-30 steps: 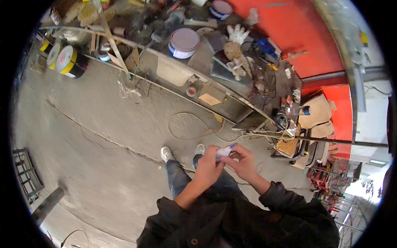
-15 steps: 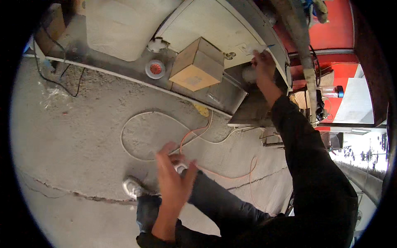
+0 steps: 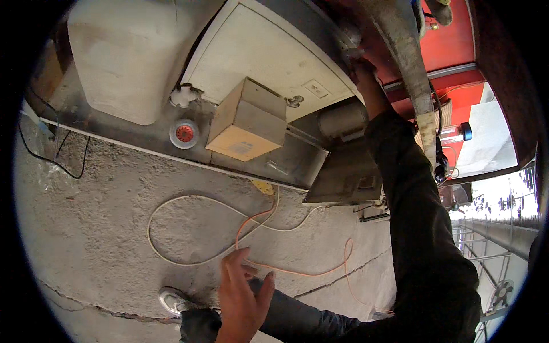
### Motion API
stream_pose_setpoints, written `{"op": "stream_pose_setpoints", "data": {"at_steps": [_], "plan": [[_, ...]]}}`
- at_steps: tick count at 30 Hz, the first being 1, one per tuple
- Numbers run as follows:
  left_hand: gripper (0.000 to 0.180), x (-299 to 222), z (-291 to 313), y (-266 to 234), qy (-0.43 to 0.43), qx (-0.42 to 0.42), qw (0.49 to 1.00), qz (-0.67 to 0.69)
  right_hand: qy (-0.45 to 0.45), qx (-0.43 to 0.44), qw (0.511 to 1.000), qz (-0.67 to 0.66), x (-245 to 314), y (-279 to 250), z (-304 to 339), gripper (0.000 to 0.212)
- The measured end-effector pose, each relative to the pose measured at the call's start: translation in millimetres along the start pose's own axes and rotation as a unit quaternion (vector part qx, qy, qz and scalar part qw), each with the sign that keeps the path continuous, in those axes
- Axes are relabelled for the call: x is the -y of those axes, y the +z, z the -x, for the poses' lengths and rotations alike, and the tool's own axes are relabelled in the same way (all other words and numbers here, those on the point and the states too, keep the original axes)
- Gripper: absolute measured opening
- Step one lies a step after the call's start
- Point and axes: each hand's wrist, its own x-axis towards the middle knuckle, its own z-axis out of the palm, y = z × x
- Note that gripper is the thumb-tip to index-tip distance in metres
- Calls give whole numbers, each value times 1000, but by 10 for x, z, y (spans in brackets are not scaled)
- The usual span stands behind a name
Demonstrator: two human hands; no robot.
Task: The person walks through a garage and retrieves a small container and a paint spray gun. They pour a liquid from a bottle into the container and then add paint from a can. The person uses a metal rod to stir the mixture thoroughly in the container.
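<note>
My right hand (image 3: 366, 80) reaches to the far edge of a cream metal cabinet panel (image 3: 257, 51). Its fingers lie in shadow beside a pale, blurred object (image 3: 350, 38), and whether they grip it is unclear. Lower down, my left hand (image 3: 246, 297) hangs over the floor with its fingers apart and nothing in it. On the ledge in front of the panel sits a cardboard box (image 3: 246, 123). A round disc with a red centre (image 3: 185, 133) lies to its left.
A white cable (image 3: 171, 260) and an orange cord (image 3: 309, 272) loop across the concrete floor (image 3: 103, 228). A large pale container (image 3: 117, 63) stands at the upper left. A worn metal bar (image 3: 403, 48) runs beside my right arm, near a clear blue-capped bottle (image 3: 454, 133).
The view has shifted, so the box and ledge appear lower and further left. My right hand has moved away from the panel's face to its far edge. My left hand stays open.
</note>
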Motion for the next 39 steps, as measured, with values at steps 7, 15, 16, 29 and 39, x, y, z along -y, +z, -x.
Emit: {"op": "stream_pose_setpoints", "data": {"at_steps": [7, 15, 16, 29, 39], "plan": [[58, 10, 17, 26, -21, -5, 1000, -4, 38, -123, 990, 65, 39, 189, -11, 11], [61, 46, 142, -7, -33, -9, 999, -15, -17, 8, 999, 29, 290, 476, 403, 15], [61, 32, 150, -2, -26, -5, 999, -23, -25, -24, 999, 34, 320, 435, 476, 16], [45, 322, 767, 67, -149, -173, 973, -13, 189, 217, 903, 319, -364, 2225, 4658, 28], [65, -856, 4915, 1080, -486, -214, 845, 68, 260, 575, 636, 443, 2106, 1536, 5950, 84]]}}
